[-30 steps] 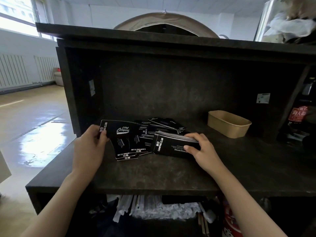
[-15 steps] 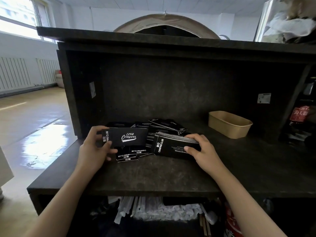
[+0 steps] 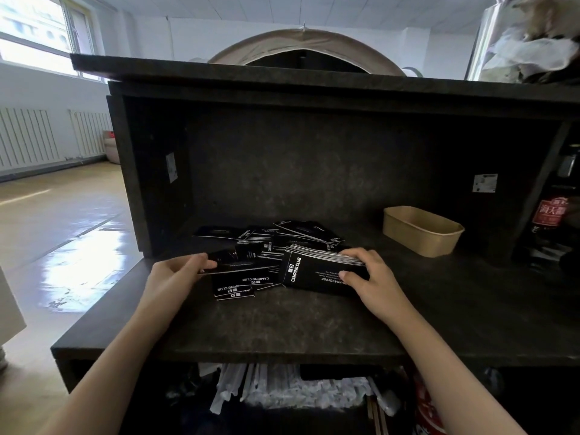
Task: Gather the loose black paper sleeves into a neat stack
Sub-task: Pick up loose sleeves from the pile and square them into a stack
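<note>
Dark counter (image 3: 282, 328): left fingers (image 3: 201, 262) pinch sleeve (image 3: 241, 265); right fingers (image 3: 356, 257) grip stack (image 3: 314, 273).

Dark speckled stone counter (image 3: 282, 328) under a shelf, loose black paper sleeves (image 3: 273, 238) scattered at its middle, gathered stack of black paper sleeves (image 3: 317, 273) at their front right, tan paper tray (image 3: 422, 230) further right and back, white wrapped straws (image 3: 282, 390) below the counter's front edge.

White print on the black stack of sleeves (image 3: 317, 273) read "CAMPING CLUB" and "DRINK&COFFEE". A loose sleeve (image 3: 243, 282) also read "CAMPING CLUB". The bottle label (image 3: 550, 211) bore Chinese characters, too small to read.
</note>
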Available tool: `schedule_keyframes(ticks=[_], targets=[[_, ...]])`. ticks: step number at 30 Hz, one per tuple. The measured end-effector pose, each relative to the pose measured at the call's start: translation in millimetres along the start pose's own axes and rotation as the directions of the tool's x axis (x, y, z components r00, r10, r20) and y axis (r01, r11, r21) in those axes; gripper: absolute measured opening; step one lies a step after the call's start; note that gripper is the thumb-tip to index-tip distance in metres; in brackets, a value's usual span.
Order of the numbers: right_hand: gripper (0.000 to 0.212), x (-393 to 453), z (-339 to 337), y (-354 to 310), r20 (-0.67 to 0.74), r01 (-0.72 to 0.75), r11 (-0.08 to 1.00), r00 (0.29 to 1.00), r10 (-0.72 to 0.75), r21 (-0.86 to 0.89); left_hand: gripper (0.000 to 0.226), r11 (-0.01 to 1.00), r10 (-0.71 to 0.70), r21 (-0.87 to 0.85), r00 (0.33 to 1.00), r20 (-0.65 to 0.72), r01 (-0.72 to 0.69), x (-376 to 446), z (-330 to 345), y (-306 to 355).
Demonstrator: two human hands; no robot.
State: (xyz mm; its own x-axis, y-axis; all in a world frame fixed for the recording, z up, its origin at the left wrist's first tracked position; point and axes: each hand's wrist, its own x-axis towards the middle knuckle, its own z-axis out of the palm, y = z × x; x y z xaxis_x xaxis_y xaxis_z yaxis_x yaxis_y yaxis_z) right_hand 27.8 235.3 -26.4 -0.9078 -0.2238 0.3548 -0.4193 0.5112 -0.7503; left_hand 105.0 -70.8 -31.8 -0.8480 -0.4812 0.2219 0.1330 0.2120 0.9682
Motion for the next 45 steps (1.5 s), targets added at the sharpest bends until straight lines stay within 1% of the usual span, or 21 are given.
schedule_keyframes(ticks=[2,3,4,6,7,9,11,13,14,18,20,21,23,24,26,27,29,32,35,38,45], targets=[[0.029,1,0,1,-0.004,0.002,1.0,1.0,-0.002,0.001,0.009,0.982,0.077,0.182,0.989,-0.124,-0.054,-1,1,-2],[0.027,1,1,1,-0.006,0.002,1.0,1.0,-0.002,0.006,0.02,0.978,0.094,0.196,0.985,-0.144,-0.064,-1,0,-4],[0.024,1,1,1,-0.007,-0.001,1.0,1.0,0.001,0.018,0.03,0.986,0.101,0.15,0.983,-0.152,-0.078,-3,-1,-3],[0.021,1,1,1,-0.01,-0.011,0.999,1.0,0.011,0.051,0.041,0.995,0.103,0.006,0.971,-0.215,-0.104,-7,-2,-2],[0.021,0,1,1,-0.015,-0.013,0.998,1.0,0.014,0.067,0.041,0.99,0.124,-0.035,0.959,-0.254,-0.137,-9,-3,0],[0.024,0,1,0,-0.02,-0.02,0.995,1.0,0.022,0.093,0.038,0.976,0.176,-0.08,0.945,-0.274,-0.205,-12,-3,3],[0.028,-1,0,-1,-0.022,-0.02,0.995,1.0,0.022,0.103,0.029,0.956,0.207,-0.157,0.951,-0.232,-0.246,-13,-3,3],[0.032,-1,0,-1,-0.02,-0.026,0.994,0.999,0.029,0.11,0.028,0.942,0.222,-0.215,0.959,-0.175,-0.258,-12,-4,3],[0.034,-1,0,-2,-0.016,-0.033,0.993,0.999,0.035,0.117,0.029,0.94,0.243,-0.21,0.959,-0.146,-0.27,-12,-2,3],[0.042,-1,1,-1,-0.01,-0.049,0.988,0.999,0.051,0.148,0.024,0.952,0.306,0.005,0.95,0.057,-0.307,-17,24,7],[0.045,-1,0,0,-0.01,-0.053,0.987,0.998,0.055,0.154,0.017,0.932,0.321,0.142,0.942,0.094,-0.332,-21,47,8],[0.046,-1,0,0,-0.006,-0.049,0.986,0.999,0.05,0.158,0.018,0.913,0.347,0.199,0.935,0.079,-0.356,-24,58,9],[0.042,-2,0,-1,-0.005,-0.02,0.99,1.0,0.021,0.137,0.026,0.876,0.411,0.254,0.91,0.056,-0.411,-31,82,13],[0.038,-2,0,-2,-0.003,-0.005,0.993,1.0,0.006,0.118,0.033,0.862,0.421,0.28,0.904,0.072,-0.423,-34,92,15],[0.026,-3,0,-4,0.005,0.002,0.997,1.0,-0.002,0.083,0.058,0.824,0.39,0.372,0.904,0.174,-0.427,-37,109,16],[0.025,-3,0,-3,0.013,0.006,0.998,1.0,-0.007,0.058,0.07,0.805,0.357,0.416,0.905,0.229,-0.423,-38,115,15],[0.036,-3,0,-2,0.02,0.027,1.0,0.999,-0.027,-0.005,0.083,0.782,0.324,0.455,0.901,0.287,-0.426,-39,120,15],[0.04,-3,0,-2,-0.017,0.072,0.996,0.997,-0.073,-0.06,0.089,0.764,0.383,0.418,0.867,0.318,-0.491,-39,118,13],[0.041,-2,0,-2,-0.039,0.092,0.993,0.995,-0.095,-0.079,0.081,0.717,0.393,0.448,0.84,0.374,-0.535,-38,116,12],[0.046,-2,2,0,-0.034,0.098,0.99,0.994,-0.102,-0.106,0.08,0.719,0.386,0.438,0.834,0.395,-0.54,-38,115,10],[0.06,-2,0,1,-0.006,0.111,0.985,0.994,-0.112,-0.134,0.09,0.675,0.394,0.459,0.808,0.438,-0.578,-39,110,12]])
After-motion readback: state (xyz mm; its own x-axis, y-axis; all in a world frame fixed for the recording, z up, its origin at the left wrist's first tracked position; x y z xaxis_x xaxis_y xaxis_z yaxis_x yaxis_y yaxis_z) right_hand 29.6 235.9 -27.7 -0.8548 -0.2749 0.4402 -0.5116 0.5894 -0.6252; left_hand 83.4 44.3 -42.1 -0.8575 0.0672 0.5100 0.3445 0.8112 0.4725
